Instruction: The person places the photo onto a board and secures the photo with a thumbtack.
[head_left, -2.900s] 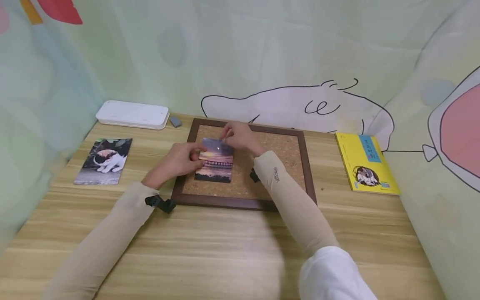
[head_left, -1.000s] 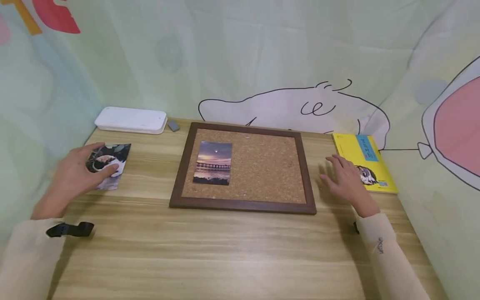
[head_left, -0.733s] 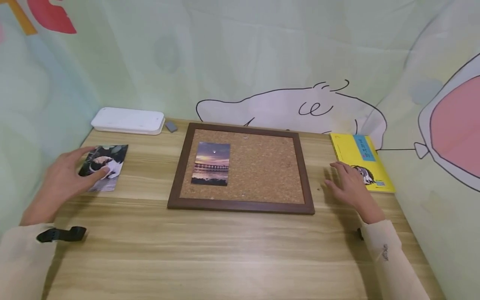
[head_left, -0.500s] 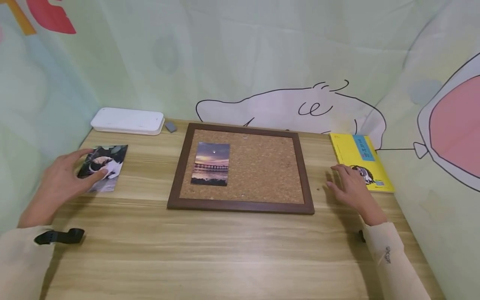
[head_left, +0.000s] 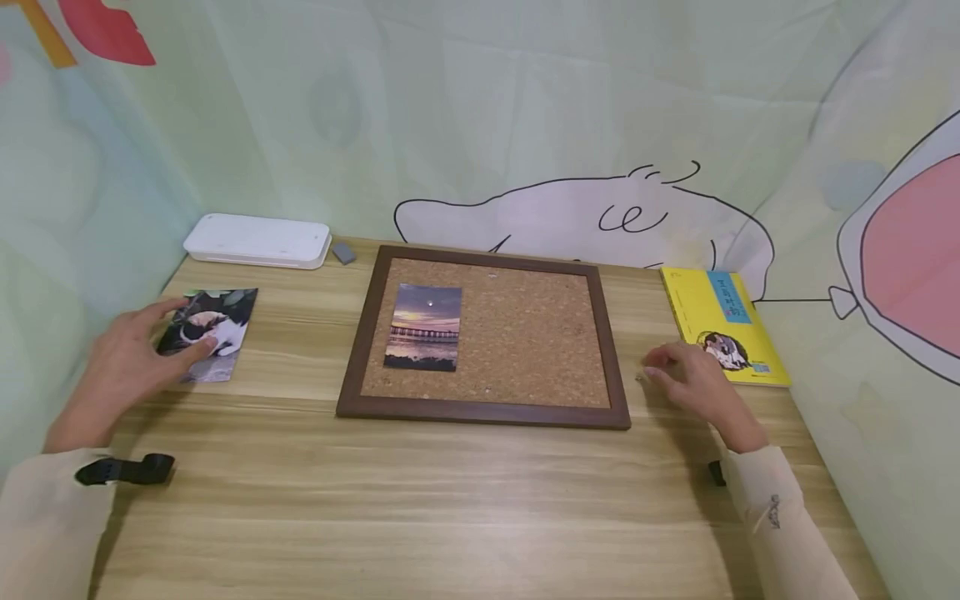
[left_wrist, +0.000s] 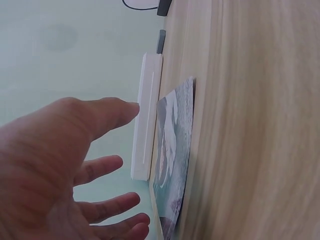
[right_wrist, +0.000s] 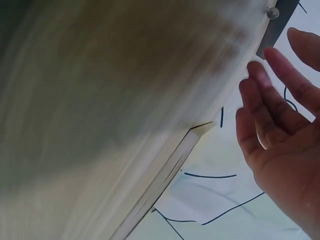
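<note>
A cork board (head_left: 517,333) lies mid-counter (head_left: 450,500) with 1 photo (head_left: 423,327) on its left half. A cat photo (head_left: 213,332) lies to its left, under the left hand (head_left: 123,367). A book (head_left: 722,325) lies right, a flat case (head_left: 258,240) behind left.

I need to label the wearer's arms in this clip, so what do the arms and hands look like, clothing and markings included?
Both arms wear snug beige sleeves to the wrist. The left sleeve carries a black strap near the wrist; the right sleeve has a small dark printed mark and a black bit at its wrist edge. The left hand and right hand are bare: no gloves, and no rings or watch visible.
</note>
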